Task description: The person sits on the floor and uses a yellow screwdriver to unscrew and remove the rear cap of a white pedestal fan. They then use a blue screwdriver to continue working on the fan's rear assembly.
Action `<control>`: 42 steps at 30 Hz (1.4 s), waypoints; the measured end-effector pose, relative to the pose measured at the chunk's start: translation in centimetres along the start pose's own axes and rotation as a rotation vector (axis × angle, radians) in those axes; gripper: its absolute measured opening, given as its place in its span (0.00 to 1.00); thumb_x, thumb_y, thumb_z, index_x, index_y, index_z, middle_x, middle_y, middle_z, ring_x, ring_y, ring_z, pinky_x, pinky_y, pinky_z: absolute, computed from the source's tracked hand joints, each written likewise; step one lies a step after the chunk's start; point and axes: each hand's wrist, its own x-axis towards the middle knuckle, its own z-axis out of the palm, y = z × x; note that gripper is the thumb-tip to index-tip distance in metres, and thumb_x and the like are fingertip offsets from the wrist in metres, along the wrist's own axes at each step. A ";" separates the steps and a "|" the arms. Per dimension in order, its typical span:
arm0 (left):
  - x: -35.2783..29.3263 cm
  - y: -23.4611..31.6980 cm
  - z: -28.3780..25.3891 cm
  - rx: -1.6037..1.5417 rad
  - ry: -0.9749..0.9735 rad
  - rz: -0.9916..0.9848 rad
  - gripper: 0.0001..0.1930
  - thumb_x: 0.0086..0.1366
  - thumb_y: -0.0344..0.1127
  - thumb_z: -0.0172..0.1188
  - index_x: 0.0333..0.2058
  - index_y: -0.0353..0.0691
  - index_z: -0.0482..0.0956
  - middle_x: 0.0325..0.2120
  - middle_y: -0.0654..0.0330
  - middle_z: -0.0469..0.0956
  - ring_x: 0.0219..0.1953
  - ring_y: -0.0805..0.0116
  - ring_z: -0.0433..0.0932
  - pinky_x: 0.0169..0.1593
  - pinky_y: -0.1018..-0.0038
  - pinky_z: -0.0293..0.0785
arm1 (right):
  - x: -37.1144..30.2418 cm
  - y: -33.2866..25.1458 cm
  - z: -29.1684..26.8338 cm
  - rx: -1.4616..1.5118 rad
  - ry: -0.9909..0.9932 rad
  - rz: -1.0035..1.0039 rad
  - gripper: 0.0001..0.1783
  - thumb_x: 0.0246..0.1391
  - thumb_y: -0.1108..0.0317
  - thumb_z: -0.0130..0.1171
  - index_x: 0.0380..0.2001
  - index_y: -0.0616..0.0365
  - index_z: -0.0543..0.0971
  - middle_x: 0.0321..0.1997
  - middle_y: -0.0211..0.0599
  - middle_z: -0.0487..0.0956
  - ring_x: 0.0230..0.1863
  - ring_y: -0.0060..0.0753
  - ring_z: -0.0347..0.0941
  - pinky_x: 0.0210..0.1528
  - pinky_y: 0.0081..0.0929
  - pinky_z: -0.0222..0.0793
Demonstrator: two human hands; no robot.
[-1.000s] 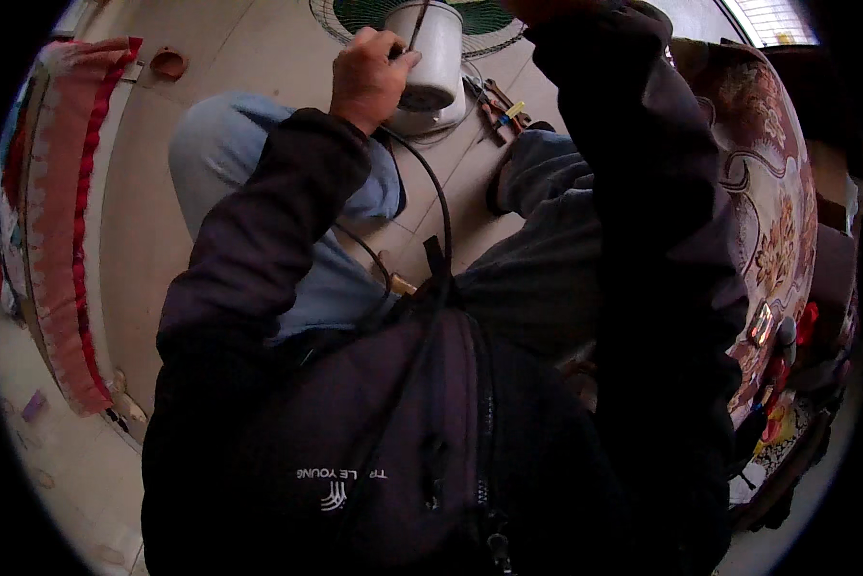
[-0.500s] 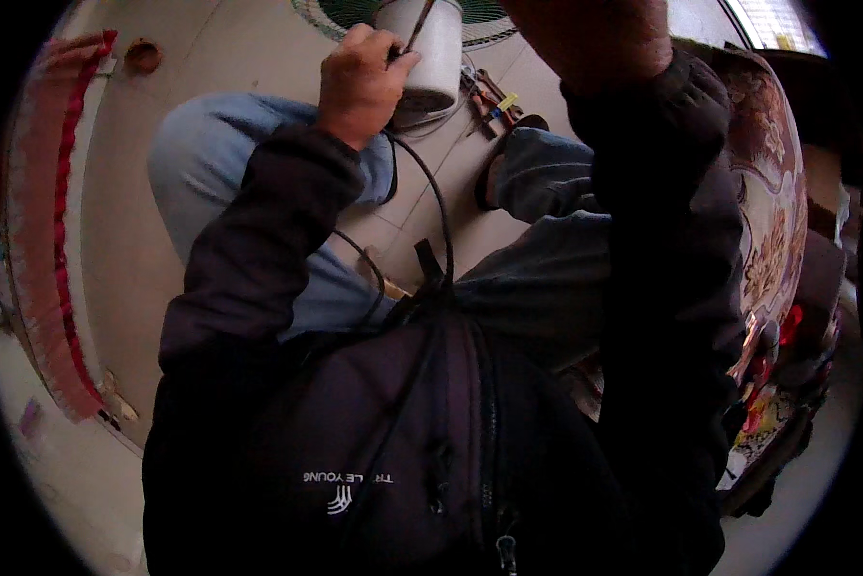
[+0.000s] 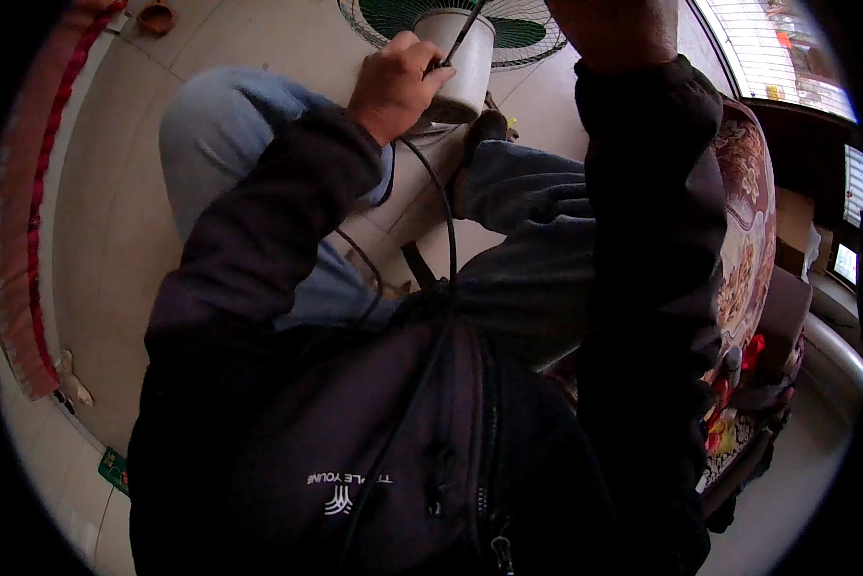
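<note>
Just short of 12 o'clock, a thin dark rod [image 3: 464, 35] is pinched between the thumb and bent fingers of the left hand [image 3: 400, 88]; from there it is slanted up toward 1 o'clock, where its far end is cut off by the upper edge. Behind the rod, at 12 o'clock, a white cylinder [image 3: 465, 77] is seen, partly covered by the left hand; whether it is touched by that hand cannot be told. Beyond the cylinder, green blades [image 3: 518, 35] are enclosed by a round wire guard [image 3: 535, 58]. At 1 o'clock, the right hand [image 3: 616, 27] is mostly cut off by the upper edge, so whether it is spread or closed cannot be told. A black cord [image 3: 447, 206] is looped from below the left wrist down toward the lap, between two legs clad in blue jeans [image 3: 239, 134]. A dark shoe [image 3: 486, 130] is set on the tiled floor [image 3: 124, 192] just below the cylinder. Between 10 and 11 o'clock, a small brown pot [image 3: 156, 17] is placed on the floor; at 9 o'clock, a pink cloth [image 3: 17, 230] is edged in red; at 3 o'clock, a flower-patterned cover [image 3: 748, 240] is partly hidden by the right sleeve [image 3: 647, 221].
</note>
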 end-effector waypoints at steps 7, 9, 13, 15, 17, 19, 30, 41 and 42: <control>-0.5 0.7 0.1 0.046 0.004 -0.004 0.09 0.57 0.35 0.65 0.34 0.39 0.78 0.30 0.56 0.75 0.32 0.54 0.78 0.37 0.64 0.74 | -1.5 -1.1 -0.6 0.189 -0.082 0.023 0.15 0.46 0.68 0.69 0.31 0.62 0.73 0.23 0.38 0.75 0.28 0.27 0.75 0.31 0.28 0.71; -0.4 0.9 0.3 0.057 0.006 0.005 0.09 0.57 0.34 0.65 0.34 0.39 0.78 0.30 0.56 0.75 0.32 0.55 0.78 0.37 0.66 0.74 | -1.8 -0.5 -0.8 0.270 -0.099 0.028 0.15 0.46 0.69 0.68 0.32 0.62 0.73 0.24 0.38 0.75 0.30 0.27 0.76 0.33 0.27 0.73; -0.4 1.2 0.3 0.047 0.005 0.029 0.09 0.56 0.32 0.66 0.34 0.38 0.77 0.30 0.56 0.75 0.32 0.54 0.77 0.37 0.65 0.75 | -1.9 -1.7 -2.6 0.233 -0.142 0.004 0.16 0.44 0.70 0.69 0.34 0.61 0.73 0.27 0.41 0.78 0.32 0.28 0.77 0.38 0.28 0.75; -0.2 1.3 0.6 0.037 0.009 0.040 0.09 0.55 0.31 0.66 0.34 0.38 0.77 0.30 0.56 0.75 0.32 0.54 0.77 0.36 0.65 0.75 | -2.0 -1.5 -3.1 0.180 -0.155 -0.021 0.17 0.44 0.70 0.70 0.35 0.61 0.73 0.29 0.42 0.78 0.32 0.29 0.78 0.39 0.28 0.75; -0.1 1.4 0.7 0.023 0.009 0.043 0.09 0.55 0.30 0.66 0.34 0.38 0.77 0.30 0.56 0.74 0.32 0.54 0.77 0.36 0.65 0.75 | -2.2 -1.4 -3.4 0.132 -0.171 -0.010 0.17 0.44 0.70 0.70 0.35 0.60 0.74 0.29 0.42 0.78 0.32 0.29 0.78 0.39 0.28 0.76; -0.1 1.5 0.7 0.006 0.000 0.040 0.09 0.55 0.30 0.66 0.34 0.38 0.77 0.30 0.56 0.74 0.32 0.54 0.77 0.35 0.65 0.75 | -2.4 -1.3 -3.6 0.088 -0.182 0.010 0.17 0.44 0.69 0.70 0.35 0.60 0.74 0.29 0.42 0.79 0.32 0.30 0.78 0.39 0.28 0.76; -0.2 1.3 0.4 -0.020 -0.022 0.008 0.09 0.55 0.30 0.66 0.34 0.39 0.77 0.31 0.56 0.74 0.32 0.54 0.77 0.35 0.65 0.75 | -2.5 -1.6 -3.8 -0.038 -0.271 -0.037 0.19 0.43 0.67 0.72 0.36 0.60 0.74 0.32 0.42 0.80 0.33 0.31 0.80 0.39 0.29 0.77; -0.2 1.3 0.4 0.002 -0.025 0.026 0.09 0.55 0.30 0.66 0.34 0.38 0.77 0.30 0.56 0.74 0.32 0.54 0.77 0.35 0.64 0.75 | -2.4 -3.1 -4.9 -0.227 -0.284 -0.004 0.20 0.44 0.64 0.73 0.35 0.59 0.74 0.34 0.43 0.81 0.34 0.32 0.81 0.38 0.29 0.78; -0.2 1.3 0.4 0.005 -0.027 0.020 0.09 0.55 0.31 0.66 0.34 0.38 0.77 0.30 0.55 0.74 0.32 0.54 0.77 0.35 0.65 0.75 | -2.3 -3.1 -4.7 -0.197 -0.264 0.035 0.19 0.44 0.64 0.72 0.35 0.59 0.74 0.34 0.43 0.81 0.34 0.31 0.81 0.38 0.29 0.78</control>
